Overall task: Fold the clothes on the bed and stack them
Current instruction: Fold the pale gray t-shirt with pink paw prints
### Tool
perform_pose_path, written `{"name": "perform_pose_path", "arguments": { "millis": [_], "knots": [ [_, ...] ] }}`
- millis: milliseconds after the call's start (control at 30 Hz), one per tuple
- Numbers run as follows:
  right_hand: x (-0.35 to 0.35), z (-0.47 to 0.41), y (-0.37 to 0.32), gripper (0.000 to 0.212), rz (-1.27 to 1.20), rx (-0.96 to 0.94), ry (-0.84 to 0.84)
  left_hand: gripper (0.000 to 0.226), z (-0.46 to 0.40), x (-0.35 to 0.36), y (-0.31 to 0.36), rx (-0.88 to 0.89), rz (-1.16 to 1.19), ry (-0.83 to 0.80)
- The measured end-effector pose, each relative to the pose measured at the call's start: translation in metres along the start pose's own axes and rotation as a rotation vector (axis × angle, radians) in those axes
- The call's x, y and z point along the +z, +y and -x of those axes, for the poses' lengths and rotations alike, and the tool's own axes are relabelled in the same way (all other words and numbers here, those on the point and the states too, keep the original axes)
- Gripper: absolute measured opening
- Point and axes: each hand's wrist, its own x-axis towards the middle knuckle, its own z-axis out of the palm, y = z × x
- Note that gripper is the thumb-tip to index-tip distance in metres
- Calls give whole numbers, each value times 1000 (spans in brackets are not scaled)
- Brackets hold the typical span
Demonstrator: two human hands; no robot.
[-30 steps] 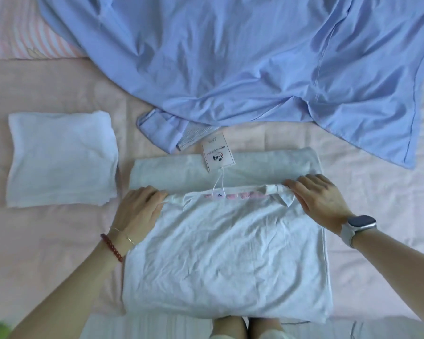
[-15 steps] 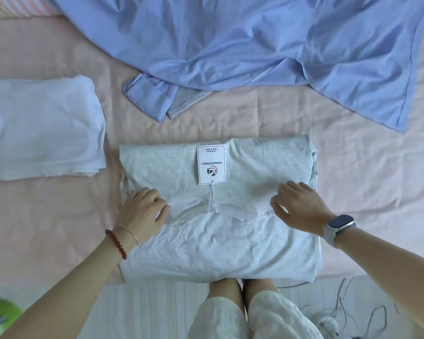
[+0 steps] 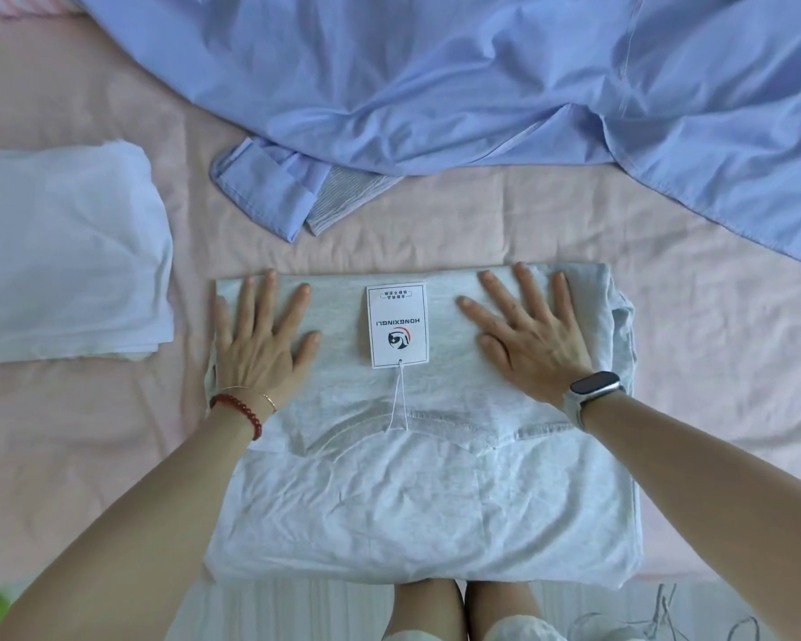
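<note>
While both hands (image 3: 389, 344) press flat, the folded grey shirt (image 3: 417, 501) lies widthwise.

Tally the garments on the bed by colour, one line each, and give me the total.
Grey: 1, the folded grey shirt with the paper tag, both hands pressed flat on it
White: 1, the folded white garment at the left
Blue: 1, the unfolded blue shirt at the far side
Total: 3
</note>
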Motion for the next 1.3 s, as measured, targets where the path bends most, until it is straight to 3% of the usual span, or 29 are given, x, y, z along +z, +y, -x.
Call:
{"name": "perform_pose_path", "arguments": {
  "millis": [133, 300, 400, 533, 633, 700, 933, 1167, 1300],
  "knots": [
    [0, 11, 18, 53, -96, 167, 15, 65, 2, -4, -10, -40, 28, -41],
    [-16, 4, 21, 53, -201, 222, 24, 51, -15, -29, -19, 27, 35, 11],
    [-23, -8, 30, 47, -268, 225, 89, 47, -36, -41, -34, 15, 29, -65],
    [-37, -16, 57, 49, -242, 262, -66, 44, -59, -61, -41, 25, 47, -259],
    [-50, -16, 65, 37, -195, 243, -200, 32, -55, -77, -35, 18, 175, -296],
    [-61, -11, 66, 29, -195, 221, -179, 31, -45, -87, -32, -29, 183, -280],
    [-119, -10, 79, 26, -161, 276, 30, 23, -38, -157, -28, -115, 208, -67],
    [-198, -37, 116, 21, -109, 402, 509, 18, -71, -247, -7, -59, 147, 502],
    [-199, -17, 109, 21, -133, 305, 609, 13, -57, -244, -2, 14, 127, 524]
  ]
}}
